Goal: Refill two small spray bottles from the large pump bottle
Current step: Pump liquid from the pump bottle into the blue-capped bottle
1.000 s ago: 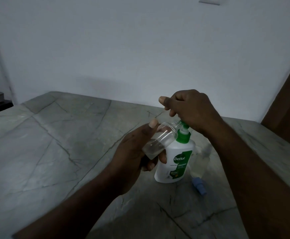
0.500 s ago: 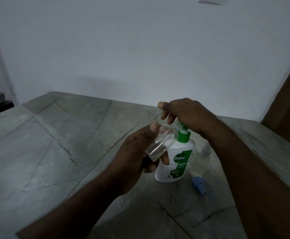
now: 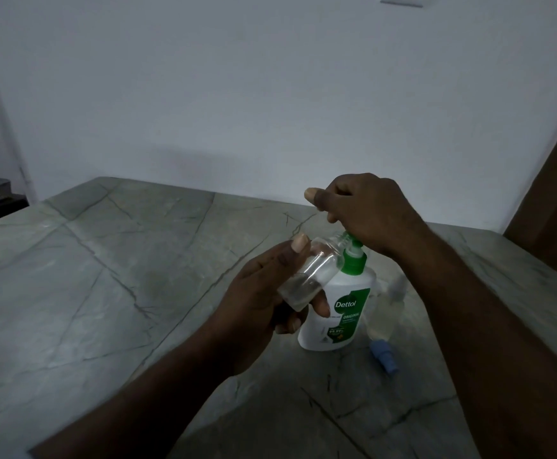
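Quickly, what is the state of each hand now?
Left hand: holds the small clear bottle, tilted.
Right hand: fingers curled over the top of the pump bottle.

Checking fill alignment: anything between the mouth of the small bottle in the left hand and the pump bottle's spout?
Nothing visible. The left hand holds the small bottle tilted, neck at the green spout of the pump bottle. The right hand rests on the pump from above, not between them.
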Tool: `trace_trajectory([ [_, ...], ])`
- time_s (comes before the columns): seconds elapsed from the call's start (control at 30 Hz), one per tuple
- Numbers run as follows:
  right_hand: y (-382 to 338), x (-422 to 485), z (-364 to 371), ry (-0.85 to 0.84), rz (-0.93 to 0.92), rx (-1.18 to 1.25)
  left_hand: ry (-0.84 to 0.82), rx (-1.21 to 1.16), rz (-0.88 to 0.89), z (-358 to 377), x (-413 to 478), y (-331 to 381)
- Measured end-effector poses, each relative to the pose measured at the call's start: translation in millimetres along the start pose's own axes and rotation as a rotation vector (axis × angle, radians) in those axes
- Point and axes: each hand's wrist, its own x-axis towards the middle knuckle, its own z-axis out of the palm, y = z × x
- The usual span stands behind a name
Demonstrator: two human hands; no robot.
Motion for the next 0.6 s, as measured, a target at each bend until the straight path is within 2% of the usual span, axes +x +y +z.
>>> trace_trajectory([
  [0.07, -1.5, 0.2, 1.1, -0.006, -0.002, 0.013, 0.008, -0.003, -0.004, -0.5, 0.6, 0.5],
  [0.37, -5.3, 2.5, 6.0, -0.274, 0.062, -0.032, 0.029, -0.002, -0.028, 0.1, -0.2, 0.3],
  [0.6, -2.4, 2.3, 9.0, -0.284, 0.070, 0.013, 0.051, 0.012, -0.035, -0.2, -0.4, -1.3],
])
